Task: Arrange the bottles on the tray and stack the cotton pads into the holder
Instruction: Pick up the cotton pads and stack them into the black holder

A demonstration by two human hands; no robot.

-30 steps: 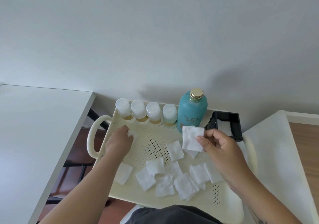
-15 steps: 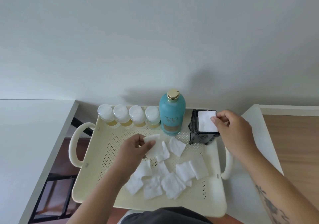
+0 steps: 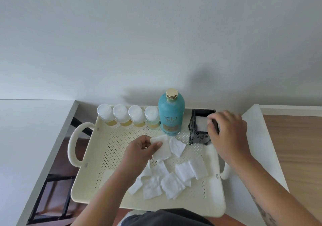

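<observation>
A cream perforated tray [image 3: 111,157] carries several small white-capped bottles [image 3: 128,116] in a row along its far edge, with a tall teal bottle [image 3: 171,116] to their right. At the tray's far right corner stands a black cotton pad holder [image 3: 196,130] with white pads [image 3: 201,123] inside. My right hand [image 3: 226,131] reaches over the holder, its fingertips curled down into the top. My left hand [image 3: 139,153] pinches one white cotton pad [image 3: 163,149] above the tray's middle. Several loose cotton pads [image 3: 171,184] lie scattered near the tray's front.
A white tabletop [image 3: 26,138] lies to the left, across a gap showing dark floor and a black frame. A white surface [image 3: 252,138] and a wooden floor [image 3: 296,147] are on the right. A pale wall rises just behind the tray.
My right hand carried a pad from the tray's middle to the holder and now pushes down into it. My left hand picked up a pad and lifted it over the middle.
</observation>
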